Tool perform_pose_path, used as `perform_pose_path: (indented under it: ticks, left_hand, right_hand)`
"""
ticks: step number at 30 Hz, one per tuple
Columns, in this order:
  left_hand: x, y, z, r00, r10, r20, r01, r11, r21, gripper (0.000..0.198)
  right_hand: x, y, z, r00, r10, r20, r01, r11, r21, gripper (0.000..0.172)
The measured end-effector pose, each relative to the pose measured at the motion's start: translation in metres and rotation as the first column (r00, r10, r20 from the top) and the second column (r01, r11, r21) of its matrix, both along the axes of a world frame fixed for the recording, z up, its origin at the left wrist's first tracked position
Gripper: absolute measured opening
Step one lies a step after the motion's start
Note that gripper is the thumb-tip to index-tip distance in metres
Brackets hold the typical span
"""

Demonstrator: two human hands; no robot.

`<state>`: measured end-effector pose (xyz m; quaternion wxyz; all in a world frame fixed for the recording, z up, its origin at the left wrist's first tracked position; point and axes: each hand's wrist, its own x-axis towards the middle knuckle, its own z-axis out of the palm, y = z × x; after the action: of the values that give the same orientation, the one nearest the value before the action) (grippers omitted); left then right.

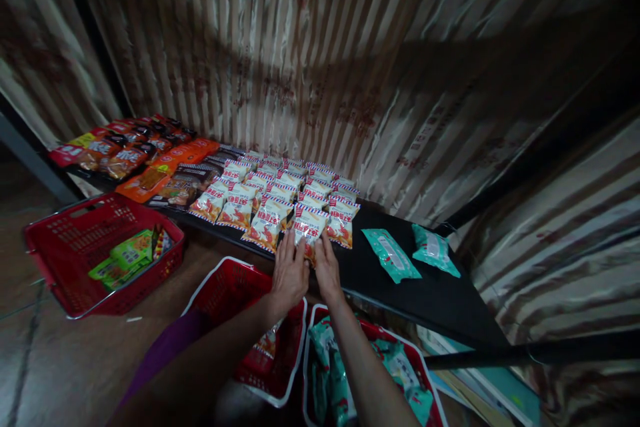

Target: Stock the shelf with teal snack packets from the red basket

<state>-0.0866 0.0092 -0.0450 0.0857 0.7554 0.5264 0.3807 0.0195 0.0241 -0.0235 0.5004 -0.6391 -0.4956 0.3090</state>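
Observation:
A white and orange snack bag (309, 221) with red lettering lies in the front row on the black shelf (365, 280). My left hand (291, 272) has its fingers on the bag's lower left side. On the lower right side, my right hand (327, 268) holds the same bag, so it sits between both hands. Part of its bottom edge is hidden by my fingers. Matching bags (270, 220) stand in several rows behind and to the left, overlapping one another. Two teal packets (393, 255) lie apart on the shelf's right part.
Orange and dark snack packs (130, 157) fill the shelf's left end. Below stand a red basket (55, 233) with green packets, a second red basket (220, 280) with a bag, and a third basket (434, 380) of teal packets. Striped sheeting (310, 47) hangs behind.

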Motion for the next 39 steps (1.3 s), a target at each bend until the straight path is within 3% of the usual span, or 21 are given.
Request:
perform_pose_path:
  ticks: [9, 16, 22, 27, 30, 33, 36, 39]
  left_hand:
    - [0.003, 0.015, -0.002, 0.998, -0.028, 0.063, 0.026, 0.999, 0.04, 0.05]
    - [-0.004, 0.031, -0.003, 0.997, -0.06, 0.045, 0.056, 0.995, 0.08, 0.047]
    - [-0.013, 0.03, -0.009, 0.998, -0.066, 0.01, 0.065, 0.995, 0.079, 0.048]
    - [-0.009, 0.027, -0.008, 0.998, -0.069, 0.005, 0.068, 0.995, 0.068, 0.051]
    - [-0.012, 0.022, -0.001, 0.999, -0.041, -0.032, 0.045, 0.99, 0.134, 0.049]
    - [-0.025, 0.017, 0.003, 0.996, 0.058, -0.069, -0.045, 0.983, 0.18, 0.05]
    - [-0.044, 0.014, 0.002, 0.977, 0.2, -0.078, -0.184, 0.968, 0.172, 0.051]
    - [-0.059, 0.016, -0.003, 0.962, 0.258, -0.09, -0.24, 0.955, 0.173, 0.053]
  right_hand:
    - [-0.002, 0.003, 0.004, 0.997, -0.006, 0.077, 0.004, 1.0, 0.022, 0.066]
    - [-0.019, 0.009, -0.004, 0.994, -0.095, 0.055, 0.096, 0.995, -0.01, 0.071]
    - [-0.025, 0.012, -0.01, 0.982, -0.165, 0.091, 0.167, 0.986, -0.021, 0.071]
    - [-0.023, 0.014, -0.006, 0.979, -0.124, 0.162, 0.134, 0.99, -0.05, 0.069]
    - [-0.022, 0.013, -0.004, 0.976, -0.135, 0.173, 0.144, 0.989, -0.038, 0.071]
    - [-0.02, 0.011, -0.005, 0.979, -0.139, 0.15, 0.142, 0.99, -0.006, 0.072]
    - [-0.019, 0.011, -0.008, 0.975, -0.152, 0.165, 0.154, 0.988, -0.002, 0.074]
    - [-0.022, 0.012, -0.008, 0.961, -0.164, 0.221, 0.16, 0.986, 0.037, 0.076]
